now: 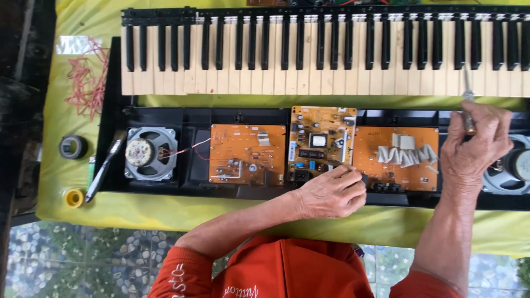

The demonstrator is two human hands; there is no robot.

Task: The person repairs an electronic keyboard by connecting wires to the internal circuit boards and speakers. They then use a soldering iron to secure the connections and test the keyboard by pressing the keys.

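— What am I touching with my left hand point(331, 193)?
— I'm pinching at the lower right edge of the middle orange circuit board point(323, 143), which is lying flat in the black keyboard case point(187, 160).
— And my right hand point(476, 140)?
— It's gripping a slim screwdriver point(467, 91), which is standing nearly upright, its shaft crossing the cream keys point(331, 80)

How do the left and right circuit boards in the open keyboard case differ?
The left board lies fully uncovered; the right board is partly covered by the right hand. The left board has a small silver part near its top; the right board carries a folded grey ribbon cable. Both are orange and lie flat.
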